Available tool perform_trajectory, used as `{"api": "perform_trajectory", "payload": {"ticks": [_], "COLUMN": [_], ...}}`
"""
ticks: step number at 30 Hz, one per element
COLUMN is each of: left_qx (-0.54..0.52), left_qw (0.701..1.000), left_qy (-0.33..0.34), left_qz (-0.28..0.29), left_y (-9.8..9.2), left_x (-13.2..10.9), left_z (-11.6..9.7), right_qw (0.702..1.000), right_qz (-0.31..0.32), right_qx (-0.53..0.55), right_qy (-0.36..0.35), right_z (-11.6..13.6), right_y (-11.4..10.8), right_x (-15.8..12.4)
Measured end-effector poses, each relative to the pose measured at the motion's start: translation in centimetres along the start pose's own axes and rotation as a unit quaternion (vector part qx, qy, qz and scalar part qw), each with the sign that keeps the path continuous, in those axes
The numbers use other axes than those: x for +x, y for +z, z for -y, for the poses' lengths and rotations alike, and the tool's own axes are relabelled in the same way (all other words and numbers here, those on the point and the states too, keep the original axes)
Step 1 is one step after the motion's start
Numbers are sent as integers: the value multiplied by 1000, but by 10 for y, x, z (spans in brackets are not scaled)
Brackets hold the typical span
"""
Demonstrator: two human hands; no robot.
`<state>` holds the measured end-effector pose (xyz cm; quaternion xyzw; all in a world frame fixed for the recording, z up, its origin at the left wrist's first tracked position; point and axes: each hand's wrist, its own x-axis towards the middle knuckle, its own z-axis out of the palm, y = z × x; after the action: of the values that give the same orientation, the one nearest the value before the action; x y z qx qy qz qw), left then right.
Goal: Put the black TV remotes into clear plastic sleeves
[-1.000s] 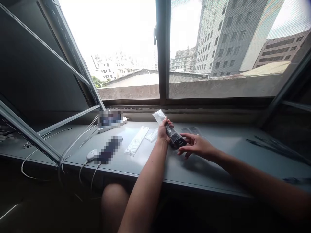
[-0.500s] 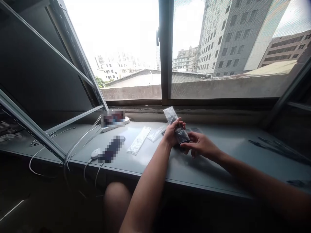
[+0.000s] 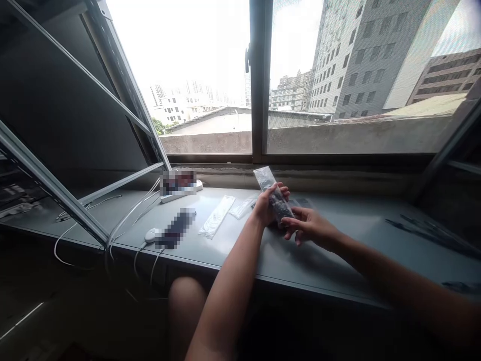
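Above the grey tabletop, a long clear plastic bag with something dark in its lower part is held tilted, its top toward the window. My left hand is wrapped round the bag's middle, thumb across the front. My right hand pinches the lower end between thumb and fingers. The kind of the dark item inside cannot be made out. To the left of my hands lie a flat white packet and a second clear packet, partly hidden by my left hand. Behind my right hand, another flat packet shows in part.
A white power strip stands at the back left, partly blurred out. Near the front edge lie a blurred dark device and a round white charger with cables. Dark thin strips lie at right. A metal frame rises at left.
My right thumb has moved up onto the front of the bag's lower end. My left hand keeps its hold. The whole view has shifted slightly.
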<state>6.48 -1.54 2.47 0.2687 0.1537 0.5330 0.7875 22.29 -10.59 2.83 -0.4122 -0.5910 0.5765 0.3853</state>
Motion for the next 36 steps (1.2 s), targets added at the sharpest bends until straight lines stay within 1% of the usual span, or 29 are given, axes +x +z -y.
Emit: {"api": "perform_trajectory", "payload": {"ticks": [1,3,6,8,9,11,14,16,21,24,27,29,31,36], "left_qx": [-23,-63,-81,-80,-80,-83,-85,-76,-51,-46,-51,-45,-28,1], "left_qw": [1000,995,983,980,980,985,990,993,997,998,998,999,999,997], "left_qy": [7,33,77,89,91,89,87,81,52,41,32,30,28,9], "left_qz": [-15,-65,-145,-160,-155,-125,-65,-35,10,22,3,-1,14,74], "left_y": [0,0,-2,-3,-4,-3,0,2,7,9,10,10,9,7], "left_x": [1,3,7,8,9,8,6,4,0,-2,-3,-3,-2,-4], "left_z": [-3,-9,-16,-18,-18,-16,-11,-7,-1,0,0,2,4,9], "right_qw": [1000,1000,998,997,996,996,998,998,998,997,996,995,995,995], "right_qz": [3,18,54,73,79,76,51,36,13,19,18,7,-4,-24], "right_qx": [-5,-18,-38,-40,-40,-39,-42,-43,-66,-80,-93,-100,-102,-93], "right_qy": [-1,1,5,2,0,-5,-6,-8,-4,4,7,4,-3,-20], "right_z": [-1,-3,-3,-3,-2,-1,-2,-5,-11,-12,-10,-9,-7,-8], "right_y": [0,2,7,10,11,12,13,13,12,12,11,11,11,11], "right_x": [0,0,-2,-3,-4,-5,-5,-4,-2,-3,-4,-5,-5,-4]}}
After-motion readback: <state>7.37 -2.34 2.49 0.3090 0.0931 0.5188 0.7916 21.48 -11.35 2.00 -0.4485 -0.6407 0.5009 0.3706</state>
